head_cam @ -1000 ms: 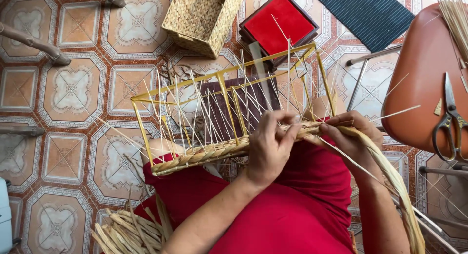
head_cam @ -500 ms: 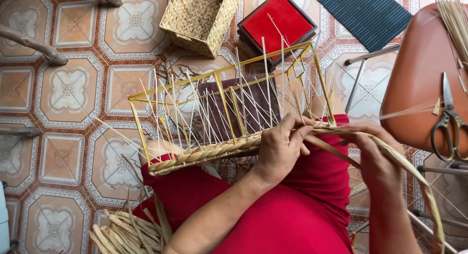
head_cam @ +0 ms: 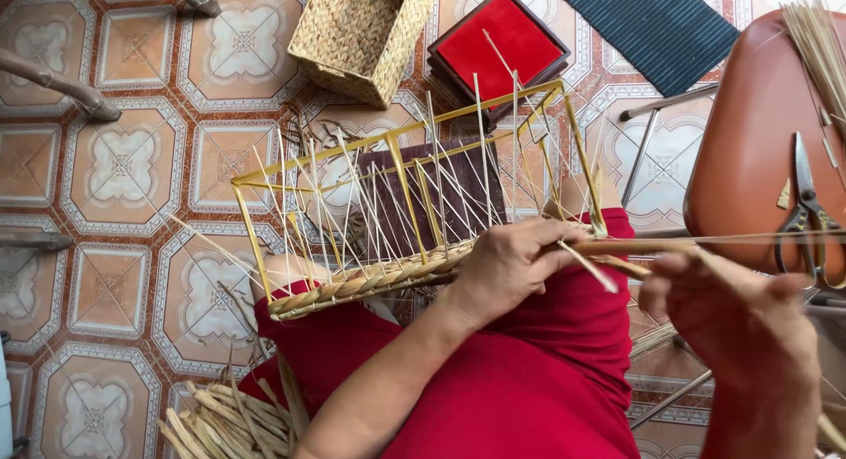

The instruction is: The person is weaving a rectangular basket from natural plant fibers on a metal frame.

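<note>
left hand [head_cam: 507, 270]: fingers clamped on the woven rim [head_cam: 370, 281]
right hand [head_cam: 731, 314]: fingers pinching the strand [head_cam: 617, 246]
strand axis: runs sideways, between both fingers

The frame [head_cam: 401, 155] is thin yellow metal, smooth and a bit shiny. Dry, rough straw strips [head_cam: 370, 281] are woven along its edge. The scissors [head_cam: 806, 217] are grey metal. The chair seat [head_cam: 749, 151] is smooth brown plastic. The floor [head_cam: 123, 159] is glossy tile.

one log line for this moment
left hand: holds woven rim of frame | right hand: pulls strand taut | scissors: on chair
</note>
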